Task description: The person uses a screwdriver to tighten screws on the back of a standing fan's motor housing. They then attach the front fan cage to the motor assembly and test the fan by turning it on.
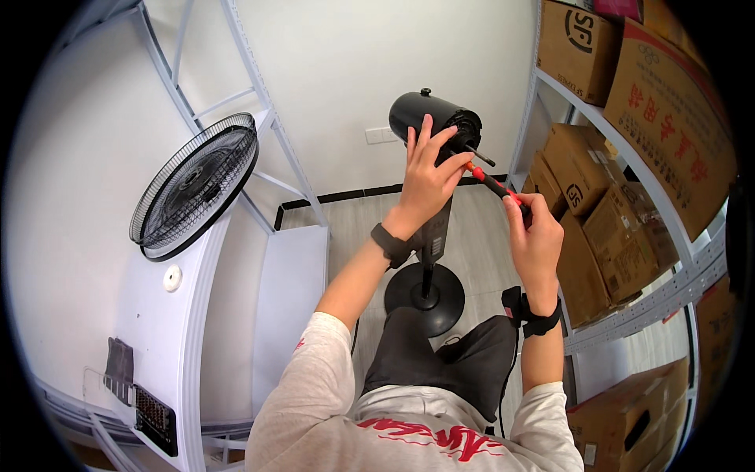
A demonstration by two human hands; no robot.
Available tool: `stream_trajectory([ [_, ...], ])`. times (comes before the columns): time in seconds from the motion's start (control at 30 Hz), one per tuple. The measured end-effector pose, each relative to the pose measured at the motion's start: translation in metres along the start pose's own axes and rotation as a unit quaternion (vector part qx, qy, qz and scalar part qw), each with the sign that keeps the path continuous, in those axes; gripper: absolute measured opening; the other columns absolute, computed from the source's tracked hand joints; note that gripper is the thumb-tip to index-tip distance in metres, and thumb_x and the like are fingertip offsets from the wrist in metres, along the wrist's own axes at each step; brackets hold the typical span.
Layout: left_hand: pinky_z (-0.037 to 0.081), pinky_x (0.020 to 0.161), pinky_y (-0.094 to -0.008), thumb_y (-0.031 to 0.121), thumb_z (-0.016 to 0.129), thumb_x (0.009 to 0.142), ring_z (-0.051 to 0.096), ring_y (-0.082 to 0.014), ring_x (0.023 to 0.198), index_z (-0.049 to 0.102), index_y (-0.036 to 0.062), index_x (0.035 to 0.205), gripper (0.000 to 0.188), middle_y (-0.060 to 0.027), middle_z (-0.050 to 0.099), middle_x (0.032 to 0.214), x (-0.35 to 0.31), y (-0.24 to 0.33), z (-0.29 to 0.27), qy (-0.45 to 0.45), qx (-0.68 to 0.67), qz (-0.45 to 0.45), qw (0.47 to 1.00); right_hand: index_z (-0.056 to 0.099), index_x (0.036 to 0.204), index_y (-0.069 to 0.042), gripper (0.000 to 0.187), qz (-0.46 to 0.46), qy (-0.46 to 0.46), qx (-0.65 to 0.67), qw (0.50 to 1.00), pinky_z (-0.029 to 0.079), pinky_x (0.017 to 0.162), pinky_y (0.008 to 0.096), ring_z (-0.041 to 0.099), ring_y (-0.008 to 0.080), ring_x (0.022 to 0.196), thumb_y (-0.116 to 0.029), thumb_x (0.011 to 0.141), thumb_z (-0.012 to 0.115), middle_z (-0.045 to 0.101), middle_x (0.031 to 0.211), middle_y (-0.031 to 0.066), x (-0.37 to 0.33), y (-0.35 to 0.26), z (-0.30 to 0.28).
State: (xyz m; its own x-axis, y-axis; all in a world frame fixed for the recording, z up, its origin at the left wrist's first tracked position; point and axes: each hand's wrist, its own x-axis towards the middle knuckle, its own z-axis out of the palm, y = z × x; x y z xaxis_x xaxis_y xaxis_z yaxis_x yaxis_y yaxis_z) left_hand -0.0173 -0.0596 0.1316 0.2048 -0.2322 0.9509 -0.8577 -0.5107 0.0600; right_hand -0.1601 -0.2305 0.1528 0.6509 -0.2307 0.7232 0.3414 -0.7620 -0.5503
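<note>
A pedestal fan's black motor housing point(425, 112) sits on its pole without the grille or blades, its thin metal shaft sticking out at the front. My left hand point(429, 177) steadies the housing's front end, fingers spread over it and the thumb beside the shaft; its fingertip contact is partly hidden. In my right hand point(537, 240) is a screwdriver point(494, 186) with a red and black handle, its front end close to my left thumb. The round black fan base point(436, 303) stands on the floor between my legs.
On the white shelf at left lie a round black fan grille point(197, 177), a white round cap point(172, 278) and a black bit case point(156, 421). Racks at right hold several cardboard boxes point(582, 169). A wall socket point(382, 135) is behind the fan.
</note>
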Motion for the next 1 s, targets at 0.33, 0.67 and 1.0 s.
stream_trajectory([
  [0.33,0.026,0.115,-0.0653,0.013,0.078,0.082,0.035,-0.0433,0.144,0.077,0.0188,0.105,0.024,-0.0064,0.054,0.139,0.001,0.003,-0.003,-0.019,0.003,0.003,1.000,0.065,0.100,-0.001,0.022,-0.070,0.053,0.027,0.996,0.047,0.053,0.0317,0.060,0.0217,0.058,-0.018,0.091,0.075,0.066,0.075,0.0120,0.000,-0.006,0.004],
  [0.67,0.027,0.115,-0.0651,0.010,0.078,0.080,0.036,-0.0435,0.144,0.077,0.0176,0.104,0.025,-0.0068,0.054,0.138,0.001,0.002,-0.004,-0.011,-0.002,0.002,1.000,0.064,0.101,-0.002,0.022,-0.016,0.022,0.033,0.999,0.048,0.055,0.0330,0.062,0.0234,0.059,-0.017,0.090,0.076,0.068,0.078,0.0117,0.000,-0.001,0.005],
  [1.0,0.027,0.115,-0.0646,0.009,0.077,0.082,0.036,-0.0430,0.144,0.076,0.0162,0.104,0.023,-0.0069,0.054,0.138,0.002,0.004,-0.001,-0.001,0.006,-0.008,1.000,0.065,0.100,-0.003,0.022,0.015,-0.007,0.001,1.000,0.047,0.054,0.0298,0.059,0.0201,0.058,-0.017,0.089,0.077,0.066,0.077,0.0103,0.001,0.010,0.007],
])
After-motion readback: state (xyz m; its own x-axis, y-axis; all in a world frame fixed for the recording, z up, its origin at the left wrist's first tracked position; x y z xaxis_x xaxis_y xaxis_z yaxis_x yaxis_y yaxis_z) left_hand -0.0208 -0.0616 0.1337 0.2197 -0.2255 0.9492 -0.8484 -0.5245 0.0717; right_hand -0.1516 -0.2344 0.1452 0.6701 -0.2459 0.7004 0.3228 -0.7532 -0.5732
